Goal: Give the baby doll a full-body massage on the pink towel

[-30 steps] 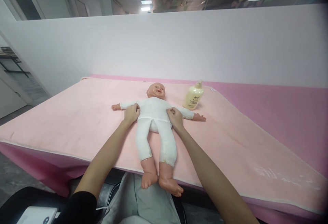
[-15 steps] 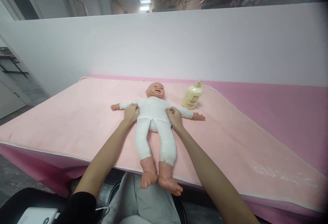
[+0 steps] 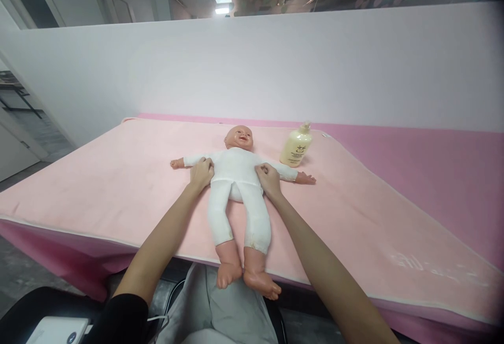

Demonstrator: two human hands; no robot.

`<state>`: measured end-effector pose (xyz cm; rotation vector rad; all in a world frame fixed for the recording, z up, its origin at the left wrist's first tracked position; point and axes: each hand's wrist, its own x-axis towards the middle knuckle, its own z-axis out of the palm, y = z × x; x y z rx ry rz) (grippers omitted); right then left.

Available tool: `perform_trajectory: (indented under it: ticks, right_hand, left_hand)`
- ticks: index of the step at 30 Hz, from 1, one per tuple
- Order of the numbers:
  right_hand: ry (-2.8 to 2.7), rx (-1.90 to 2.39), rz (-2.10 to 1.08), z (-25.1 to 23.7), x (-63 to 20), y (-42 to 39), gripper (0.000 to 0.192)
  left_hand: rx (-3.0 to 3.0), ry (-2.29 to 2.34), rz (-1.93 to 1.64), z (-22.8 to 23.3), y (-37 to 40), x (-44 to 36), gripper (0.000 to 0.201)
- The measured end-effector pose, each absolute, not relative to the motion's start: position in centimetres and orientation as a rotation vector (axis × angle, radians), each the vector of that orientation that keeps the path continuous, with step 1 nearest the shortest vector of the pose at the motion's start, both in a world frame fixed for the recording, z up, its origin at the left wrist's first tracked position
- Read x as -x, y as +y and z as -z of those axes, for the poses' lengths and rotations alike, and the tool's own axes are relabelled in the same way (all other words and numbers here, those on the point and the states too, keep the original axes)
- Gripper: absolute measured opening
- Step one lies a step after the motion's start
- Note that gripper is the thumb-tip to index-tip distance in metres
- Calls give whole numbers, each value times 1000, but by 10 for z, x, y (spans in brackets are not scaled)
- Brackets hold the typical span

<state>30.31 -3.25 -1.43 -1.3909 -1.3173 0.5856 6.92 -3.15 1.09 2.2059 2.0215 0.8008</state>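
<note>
A baby doll (image 3: 236, 165) with a white cloth body lies on its back on a pink towel (image 3: 129, 186). Its head points away from me, its arms are spread, and its feet hang over the near edge. My left hand (image 3: 202, 173) is closed against the doll's side, just under the arm on the left. At the opposite side, my right hand (image 3: 268, 178) is likewise closed, with curled fingers touching the cloth at the waist. Both hands seem to pinch the doll's sides, though the fingertips are partly hidden.
A pale yellow pump bottle (image 3: 296, 145) stands beyond the doll's arm on the right. Behind the table rises a white wall (image 3: 252, 71). Darker pink cloth (image 3: 413, 170) shows past the towel on the right. A white device (image 3: 59, 330) with a cable is at lower left.
</note>
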Motion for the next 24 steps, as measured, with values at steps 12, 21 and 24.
perform_trajectory:
  ticks: [12, 21, 24]
  right_hand:
    - [-1304, 1406, -597, 13, -303, -33, 23]
    - [-1311, 1393, -595, 15, -303, -32, 23]
    - [-1310, 1396, -592, 14, -303, -32, 24]
  left_hand:
    - [-2223, 2107, -799, -10, -32, -71, 25]
    - [-2207, 2114, -793, -9, -30, -71, 23]
    - [-2212, 2107, -801, -8, -29, -70, 22]
